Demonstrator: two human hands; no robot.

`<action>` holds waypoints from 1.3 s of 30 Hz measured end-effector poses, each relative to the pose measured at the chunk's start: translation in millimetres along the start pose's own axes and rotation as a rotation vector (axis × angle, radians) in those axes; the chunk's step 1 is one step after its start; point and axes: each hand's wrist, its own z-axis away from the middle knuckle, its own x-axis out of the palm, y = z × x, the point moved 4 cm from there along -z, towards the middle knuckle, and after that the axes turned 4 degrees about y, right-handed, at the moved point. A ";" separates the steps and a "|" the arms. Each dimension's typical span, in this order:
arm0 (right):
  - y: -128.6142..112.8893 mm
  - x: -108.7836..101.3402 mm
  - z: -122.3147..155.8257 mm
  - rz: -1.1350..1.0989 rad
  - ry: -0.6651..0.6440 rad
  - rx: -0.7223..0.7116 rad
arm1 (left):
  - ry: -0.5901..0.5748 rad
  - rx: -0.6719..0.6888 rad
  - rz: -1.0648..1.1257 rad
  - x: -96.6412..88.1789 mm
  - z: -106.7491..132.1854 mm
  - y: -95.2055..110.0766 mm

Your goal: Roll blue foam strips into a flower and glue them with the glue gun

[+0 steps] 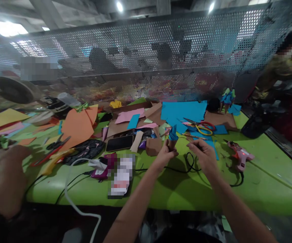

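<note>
Upright in my left hand (168,152) is a small paper craft (172,134), with pleated blue paper on top and a brown paper lower part wrapped by my fingers. A little to the right, apart from it, my right hand (202,152) is closed in a pinch; whatever may be between its fingertips is too small to make out. Scissors (201,128) with yellow and red handles lie just beyond my right hand on blue paper scraps. To its right sits a pink glue gun (240,157) with a red light showing. A black cable (180,170) runs beneath both wrists.
A dark phone (120,143), another phone (122,177) with a lit screen, and a yellow glue gun (56,162) lie leftward. Blue sheets (184,111) and orange paper (77,126) spread behind. Another person's hand (11,158) works at far left. Perforated metal panels (146,50) stand at the back.
</note>
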 end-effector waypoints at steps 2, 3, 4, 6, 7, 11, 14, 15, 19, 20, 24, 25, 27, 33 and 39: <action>0.9 -8.1 -2.9 -0.101 0.078 0.009 | 0.054 -0.064 -0.040 -5.8 -3.2 -5.9; 1.9 -11.8 -4.6 -0.155 0.111 0.008 | 0.084 -0.094 -0.082 -9.1 -4.9 -8.9; 3.1 -15.3 -6.4 -0.208 0.141 0.005 | 0.109 -0.114 -0.131 -12.4 -6.5 -11.5; 5.7 -21.3 -10.0 -0.299 0.198 0.005 | 0.141 -0.106 -0.236 -17.8 -9.1 -13.7; 7.0 -23.6 -11.7 -0.326 0.218 0.013 | 0.154 -0.080 -0.295 -19.8 -9.8 -13.1; 9.5 -26.8 -16.3 -0.332 0.223 0.063 | 0.206 0.014 -0.722 -21.0 -6.8 -3.2; 8.8 -25.7 -17.4 -0.348 0.211 0.072 | 0.201 -0.010 -1.135 -15.5 -1.3 5.1; 8.3 -25.1 -17.4 -0.358 0.210 0.071 | 0.187 -0.020 -1.243 -13.1 0.2 7.2; 7.7 -22.7 -17.2 -0.394 0.211 0.091 | 0.149 -0.029 -1.501 -5.6 3.1 12.5; 7.8 -22.1 -17.1 -0.404 0.212 0.100 | 0.146 -0.026 -1.530 -4.4 3.2 13.3; 9.4 -21.3 -16.8 -0.418 0.224 0.126 | 0.201 0.026 -1.571 -3.8 4.6 18.7; 10.0 -21.2 -16.7 -0.416 0.223 0.129 | 0.252 0.058 -1.564 -5.1 5.5 21.5; 11.4 -20.2 -16.2 -0.410 0.202 0.129 | 0.388 0.135 -1.509 -9.6 8.0 28.6; 18.0 -16.6 -14.7 -0.342 0.135 0.119 | 0.567 0.350 -1.113 -20.8 16.9 46.4; 15.8 -5.7 -8.5 -0.260 -0.002 0.152 | 0.500 0.503 -0.568 0.4 30.2 62.0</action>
